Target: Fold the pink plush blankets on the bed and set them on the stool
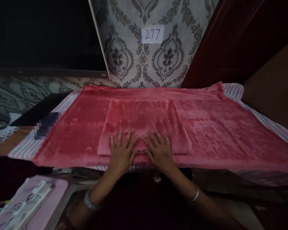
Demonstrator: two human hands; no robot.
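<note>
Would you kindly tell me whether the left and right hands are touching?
Apart: the head view shows folded red cloth between the left hand and the right hand.

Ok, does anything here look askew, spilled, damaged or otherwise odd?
A dark patch at the left edge of the red cloth is pixelated, hiding what lies there. The cloth's far edge is rumpled, and the striped cloth beneath sticks out unevenly. The smaller red piece lies fairly straight; no spill or damage shows.

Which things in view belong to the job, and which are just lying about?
In the job:
- left hand and right hand, both flat
- folded red cloth under them
- larger red cloth beneath

Just about:
- pixelated dark item
- white strip
- "277" paper
- dark screen
</note>
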